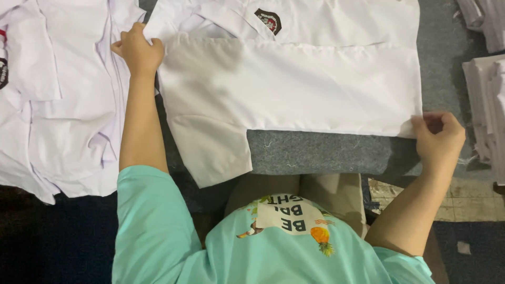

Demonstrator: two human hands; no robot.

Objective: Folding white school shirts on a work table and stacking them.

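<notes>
Mid-fold, by the look of it: white short-sleeved cloth shirt (294, 89) spread flat across the grey felt-like work surface (321, 152), directly ahead of the body, back panel up, one sleeve hanging down at the lower left, collar end with a dark embroidered crest badge (268, 21) showing beyond the far edge. Held at two opposite corners and drawn fairly taut between them. Left hand (138, 50) at the far left corner, fingers curled down narrowly over the cloth edge, closed on it rather than lying flat. Right hand (437, 138) at the near right corner, thumb and fingers pinched tight on the hem, hardly any gap between them. Judged from this hold, a smoothing or squaring stage of the fold, with the loose sleeve not yet tucked in. Called for next, probably: even tension at both corners, edges kept parallel to the surface's near side, no slack or crease across the panel, and some handling of that hanging sleeve. Just to the left, touching or nearly touching the left forearm, a loose heap of white shirts (58, 105); well apart at the right edge, neat stacks of folded white garments (486, 105).
</notes>
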